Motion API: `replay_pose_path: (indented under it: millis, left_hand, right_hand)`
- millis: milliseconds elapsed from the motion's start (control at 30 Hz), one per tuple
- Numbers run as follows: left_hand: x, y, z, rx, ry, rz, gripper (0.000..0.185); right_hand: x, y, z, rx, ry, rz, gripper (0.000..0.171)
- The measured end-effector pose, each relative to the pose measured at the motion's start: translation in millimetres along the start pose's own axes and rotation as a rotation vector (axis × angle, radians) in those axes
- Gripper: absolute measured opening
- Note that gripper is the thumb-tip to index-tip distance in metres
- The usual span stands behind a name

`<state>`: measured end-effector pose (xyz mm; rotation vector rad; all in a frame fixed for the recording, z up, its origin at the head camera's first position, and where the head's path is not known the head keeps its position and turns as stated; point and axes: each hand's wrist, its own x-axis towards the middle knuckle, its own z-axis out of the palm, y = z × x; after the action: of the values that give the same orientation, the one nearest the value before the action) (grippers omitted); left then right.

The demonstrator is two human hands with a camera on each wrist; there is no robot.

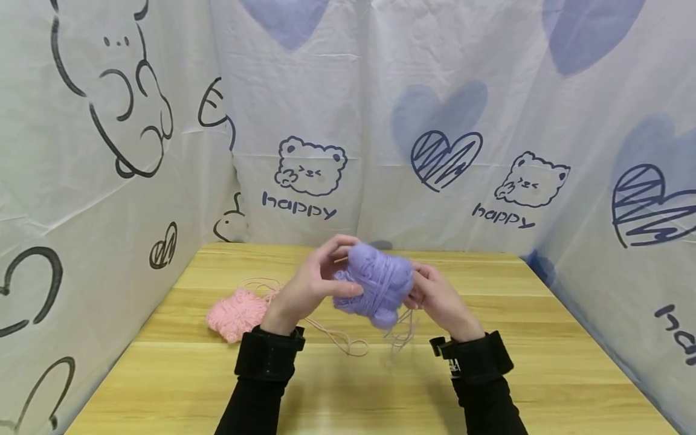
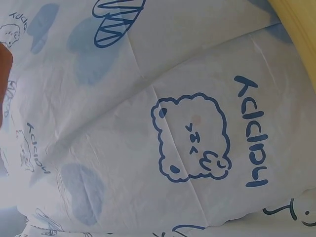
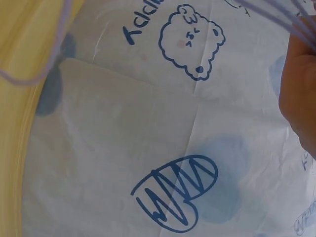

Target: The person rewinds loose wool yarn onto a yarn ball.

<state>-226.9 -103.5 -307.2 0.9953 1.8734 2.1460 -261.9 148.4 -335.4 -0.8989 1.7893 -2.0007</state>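
A skein of purple yarn [image 1: 386,279], wrapped round its middle with strands, is held up above the table. My left hand [image 1: 304,281] grips its left side, thumb across the front and fingers behind. At its right edge, my right hand [image 1: 443,302] has curled fingers on the purple yarn, partly hidden behind the skein. Loose purple strands [image 1: 401,333] dangle below. In the right wrist view, purple strands [image 3: 274,14] run to the hand [image 3: 300,98], and another strand loops at upper left. The left wrist view catches only a sliver of the left hand [image 2: 4,74].
A bundle of pink yarn [image 1: 236,314] lies on the wooden table [image 1: 544,374] at left, behind my left wrist. Its loose pink tail [image 1: 348,347] trails toward the middle. White printed cloth [image 1: 375,121] hangs round the back and sides.
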Motion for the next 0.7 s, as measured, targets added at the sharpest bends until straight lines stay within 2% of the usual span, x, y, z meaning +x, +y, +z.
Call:
replay_pose_path:
  millis: [133,200,267,400,500,600,700]
  left_hand:
    - [-0.8,-3.3,-1.4,0.120,-0.098,-0.027,0.060]
    - [-0.1,-5.7,-2.2,0.197,-0.109,-0.027,0.060]
    - [1.0,-7.5,-1.8,0.268,-0.089,-0.043,0.059]
    - [3.8,-11.4,-0.4,0.373,-0.004,-0.103,0.057]
    - [6.5,-13.3,1.2,0.424,0.095,-0.144,0.055]
    - [9.5,-14.6,2.3,0.443,0.208,-0.136,0.055]
    - [11.4,-15.5,2.4,0.431,0.321,-0.096,0.055]
  right_hand:
    - [-2.5,-6.0,-2.4,0.122,0.012,-0.045,0.026]
    - [-4.5,-9.5,-3.1,0.146,0.013,-0.078,0.027]
    - [-7.0,-13.3,-3.7,0.169,-0.001,-0.117,0.028]
    - [-12.5,-21.2,-1.4,0.173,-0.041,-0.194,0.032]
    - [-16.1,-26.5,3.2,0.114,-0.059,-0.239,0.033]
    - [-19.4,-30.4,8.8,0.011,-0.043,-0.247,0.030]
    - [-21.8,-32.5,14.3,-0.107,-0.002,-0.215,0.024]
